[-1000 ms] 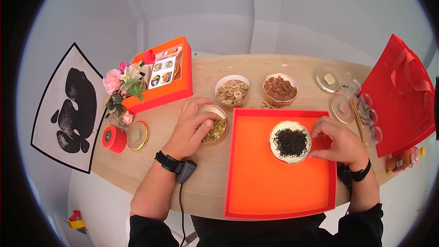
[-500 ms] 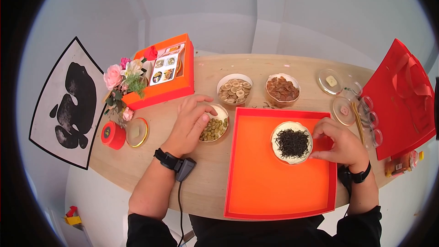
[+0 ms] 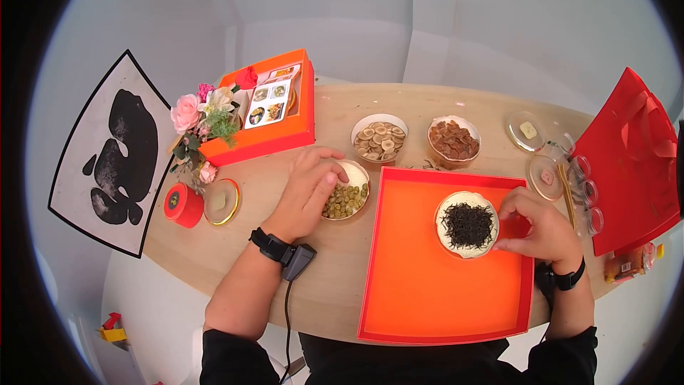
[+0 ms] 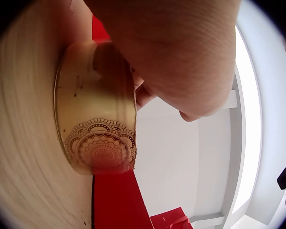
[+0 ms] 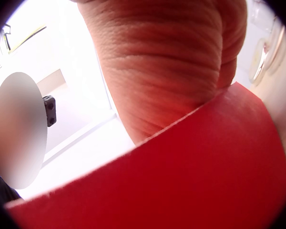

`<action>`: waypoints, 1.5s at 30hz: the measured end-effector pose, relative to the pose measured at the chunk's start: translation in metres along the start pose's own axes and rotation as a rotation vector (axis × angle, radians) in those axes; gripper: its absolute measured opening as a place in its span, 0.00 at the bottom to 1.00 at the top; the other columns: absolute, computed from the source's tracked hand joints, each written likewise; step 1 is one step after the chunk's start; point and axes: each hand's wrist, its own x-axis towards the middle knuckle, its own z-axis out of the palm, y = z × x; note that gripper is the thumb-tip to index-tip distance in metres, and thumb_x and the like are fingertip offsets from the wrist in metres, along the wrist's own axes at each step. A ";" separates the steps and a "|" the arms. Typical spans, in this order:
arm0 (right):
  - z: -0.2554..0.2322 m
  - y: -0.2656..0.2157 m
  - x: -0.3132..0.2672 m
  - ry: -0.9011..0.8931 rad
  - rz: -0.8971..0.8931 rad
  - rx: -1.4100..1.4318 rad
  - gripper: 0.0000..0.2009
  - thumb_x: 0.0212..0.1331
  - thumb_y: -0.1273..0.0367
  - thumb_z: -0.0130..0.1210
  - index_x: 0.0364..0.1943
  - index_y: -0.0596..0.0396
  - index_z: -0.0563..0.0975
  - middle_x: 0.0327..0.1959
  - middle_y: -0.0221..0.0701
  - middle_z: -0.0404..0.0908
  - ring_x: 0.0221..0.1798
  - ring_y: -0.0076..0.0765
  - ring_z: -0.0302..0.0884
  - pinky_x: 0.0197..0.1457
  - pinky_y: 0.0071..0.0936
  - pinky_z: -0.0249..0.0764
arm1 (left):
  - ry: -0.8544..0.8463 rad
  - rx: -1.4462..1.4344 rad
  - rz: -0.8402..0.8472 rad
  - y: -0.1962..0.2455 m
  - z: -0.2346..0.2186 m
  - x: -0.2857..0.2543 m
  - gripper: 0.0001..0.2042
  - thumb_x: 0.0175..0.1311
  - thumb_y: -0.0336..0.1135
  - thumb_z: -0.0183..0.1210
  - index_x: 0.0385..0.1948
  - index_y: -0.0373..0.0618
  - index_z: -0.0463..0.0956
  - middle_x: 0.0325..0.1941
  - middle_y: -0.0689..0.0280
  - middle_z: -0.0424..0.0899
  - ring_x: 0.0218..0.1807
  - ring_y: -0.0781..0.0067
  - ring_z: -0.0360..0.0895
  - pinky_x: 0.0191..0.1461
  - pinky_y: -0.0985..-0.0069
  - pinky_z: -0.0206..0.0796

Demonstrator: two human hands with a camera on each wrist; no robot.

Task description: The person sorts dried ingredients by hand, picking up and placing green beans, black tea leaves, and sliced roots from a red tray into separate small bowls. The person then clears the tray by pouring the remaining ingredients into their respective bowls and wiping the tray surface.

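My left hand [image 3: 310, 189] is beside a round jar of green-brown dried buds [image 3: 345, 202], its fingers bent loosely over the rim. In the left wrist view this jar [image 4: 102, 109] is see-through, with a gold lace-like print; my hand [image 4: 176, 52] arches over it. My right hand [image 3: 541, 232] holds the side of a jar of dark, twisted dried leaves [image 3: 467, 226] between thumb and fingers. That jar stands upright in a shallow orange box [image 3: 427, 299] with red walls. In the right wrist view a red wall [image 5: 181, 171] hides my right fingertips.
Behind stand bowls of pale dried slices [image 3: 380, 141] and brown chunks [image 3: 454, 140]. At left are an orange gift box [image 3: 267, 135] with flowers [image 3: 187, 115], a red tin [image 3: 183, 207] and a gold-rimmed lid [image 3: 222, 202]. Tongs [image 3: 566, 192], clear lids [image 3: 526, 130] and a red bag [image 3: 630, 164] stand right.
My left thumb and fingers draw back a little toward the left, uncovering more of the buds. My right hand stays at the dark-leaf jar. The head view has turned slightly.
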 end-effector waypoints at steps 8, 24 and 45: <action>0.000 0.001 0.001 0.014 -0.020 0.000 0.27 0.51 0.65 0.93 0.48 0.56 0.84 0.49 0.33 0.87 0.53 0.45 0.86 0.57 0.38 0.83 | -0.031 0.058 -0.003 -0.003 -0.003 0.000 0.24 0.97 0.50 0.44 0.47 0.45 0.87 0.74 0.51 0.84 0.77 0.44 0.76 0.89 0.50 0.55; -0.001 0.002 0.000 0.005 -0.025 0.014 0.25 0.53 0.65 0.92 0.47 0.57 0.84 0.49 0.33 0.86 0.51 0.44 0.86 0.56 0.37 0.83 | -0.025 0.096 -0.065 -0.011 -0.011 -0.003 0.12 0.57 0.23 0.67 0.43 0.44 0.86 0.75 0.55 0.83 0.80 0.47 0.76 0.89 0.53 0.61; -0.002 0.002 0.000 -0.002 -0.005 0.024 0.25 0.53 0.66 0.92 0.48 0.57 0.84 0.49 0.34 0.86 0.52 0.44 0.86 0.57 0.37 0.84 | 0.131 -0.028 -0.104 -0.008 -0.002 0.004 0.01 0.84 0.27 0.62 0.46 0.41 0.81 0.69 0.56 0.87 0.73 0.53 0.83 0.83 0.58 0.68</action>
